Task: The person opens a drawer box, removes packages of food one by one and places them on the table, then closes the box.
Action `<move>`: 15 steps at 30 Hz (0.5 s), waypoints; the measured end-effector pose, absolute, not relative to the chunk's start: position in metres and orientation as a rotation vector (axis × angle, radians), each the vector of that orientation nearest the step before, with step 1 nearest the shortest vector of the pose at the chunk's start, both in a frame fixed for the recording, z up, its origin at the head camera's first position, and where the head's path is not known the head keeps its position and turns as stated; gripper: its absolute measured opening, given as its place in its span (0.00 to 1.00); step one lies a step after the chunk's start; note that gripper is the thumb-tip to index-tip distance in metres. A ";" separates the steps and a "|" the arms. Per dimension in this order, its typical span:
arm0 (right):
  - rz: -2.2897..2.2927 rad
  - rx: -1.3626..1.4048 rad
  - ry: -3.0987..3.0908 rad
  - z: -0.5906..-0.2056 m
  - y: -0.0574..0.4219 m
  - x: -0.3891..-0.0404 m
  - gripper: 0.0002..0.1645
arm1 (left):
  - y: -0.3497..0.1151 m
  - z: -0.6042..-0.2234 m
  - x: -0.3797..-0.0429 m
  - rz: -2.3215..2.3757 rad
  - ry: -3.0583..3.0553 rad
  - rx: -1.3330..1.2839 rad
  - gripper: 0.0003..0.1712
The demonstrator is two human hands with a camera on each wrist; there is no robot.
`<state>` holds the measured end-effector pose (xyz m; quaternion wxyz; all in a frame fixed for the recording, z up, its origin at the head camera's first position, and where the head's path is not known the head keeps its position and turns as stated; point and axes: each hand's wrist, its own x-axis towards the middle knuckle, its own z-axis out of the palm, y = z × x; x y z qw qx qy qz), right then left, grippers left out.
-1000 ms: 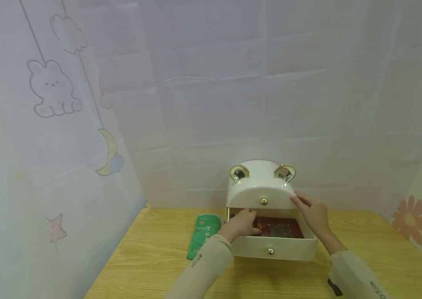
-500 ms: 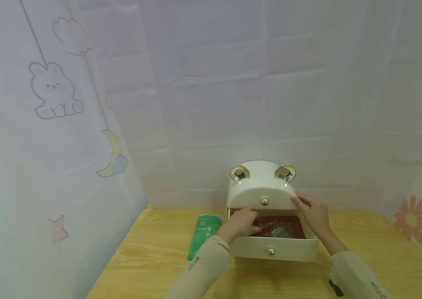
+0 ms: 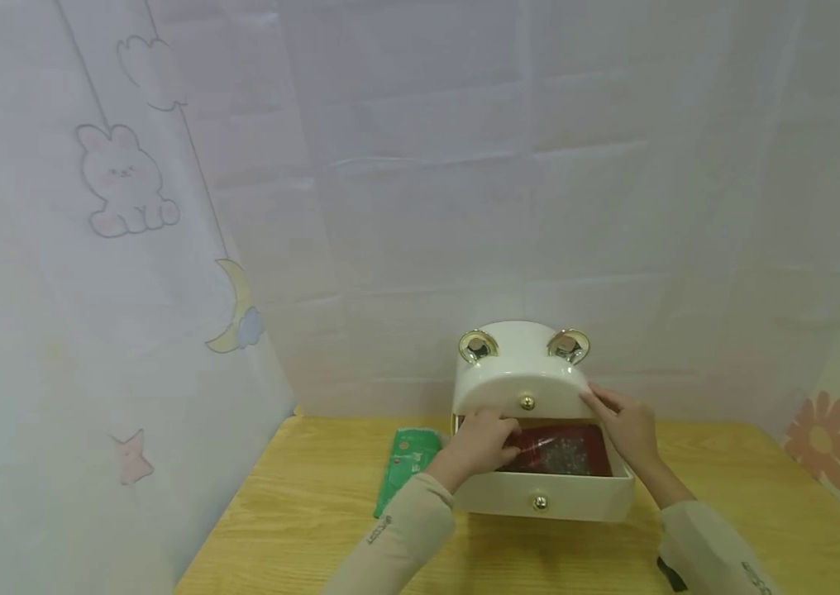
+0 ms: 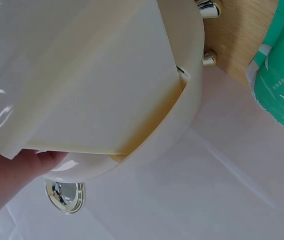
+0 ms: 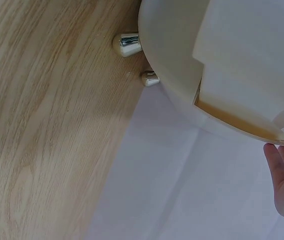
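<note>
A white cabinet (image 3: 513, 368) with round gold-rimmed ears stands on the table. Its lower drawer (image 3: 591, 500) is pulled out, and a glossy dark red packet (image 3: 565, 450) lies inside. My left hand (image 3: 475, 446) reaches over the drawer's left side and grips the packet's left end between thumb and fingers; the other fingertips are partly hidden in the drawer. My right hand (image 3: 628, 426) rests straight fingers on the cabinet's right edge, beside the upper drawer. In the right wrist view those fingertips (image 5: 277, 157) meet the curved rim.
A green packet (image 3: 407, 467) with white characters lies left of the cabinet on the wooden table (image 3: 301, 504). A small black object (image 3: 669, 573) shows by the right sleeve. Pale cloth (image 3: 405, 248) hangs behind the table. Short metallic feet (image 5: 127, 44) support the cabinet.
The red packet has shifted slightly right and tilted inside the drawer under my left hand, its surface catching more light. My right hand has stayed on the cabinet's edge.
</note>
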<state>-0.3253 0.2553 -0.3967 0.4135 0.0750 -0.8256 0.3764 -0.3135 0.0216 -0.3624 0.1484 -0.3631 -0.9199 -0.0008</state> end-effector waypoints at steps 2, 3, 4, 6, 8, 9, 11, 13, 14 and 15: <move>0.957 0.191 -2.079 -0.397 0.256 -0.326 0.17 | 0.021 -0.362 -0.313 -0.009 -2.625 -1.059 0.10; 0.963 0.196 -2.079 -0.397 0.256 -0.326 0.17 | 0.020 -0.362 -0.313 -0.011 -2.610 -1.067 0.10; 0.969 0.201 -2.080 -0.398 0.256 -0.326 0.17 | 0.020 -0.362 -0.313 -0.011 -2.590 -1.078 0.10; 0.965 0.213 -2.080 -0.398 0.257 -0.326 0.16 | 0.019 -0.361 -0.313 -0.005 -2.542 -1.105 0.09; 0.956 0.213 -2.083 -0.398 0.258 -0.325 0.16 | 0.018 -0.360 -0.313 0.002 -2.489 -1.134 0.08; 0.953 0.214 -2.086 -0.397 0.258 -0.325 0.16 | 0.018 -0.359 -0.313 0.007 -2.467 -1.147 0.08; 0.955 0.204 -2.096 -0.398 0.259 -0.326 0.15 | 0.018 -0.359 -0.314 0.013 -2.436 -1.169 0.07; 0.969 0.200 -2.103 -0.398 0.259 -0.327 0.15 | 0.019 -0.358 -0.314 0.013 -2.426 -1.183 0.07; 0.978 0.204 -2.104 -0.398 0.260 -0.328 0.16 | 0.019 -0.358 -0.313 0.015 -2.429 -1.186 0.07; 0.982 0.206 -2.106 -0.399 0.260 -0.328 0.16 | 0.019 -0.357 -0.313 0.024 -2.433 -1.191 0.07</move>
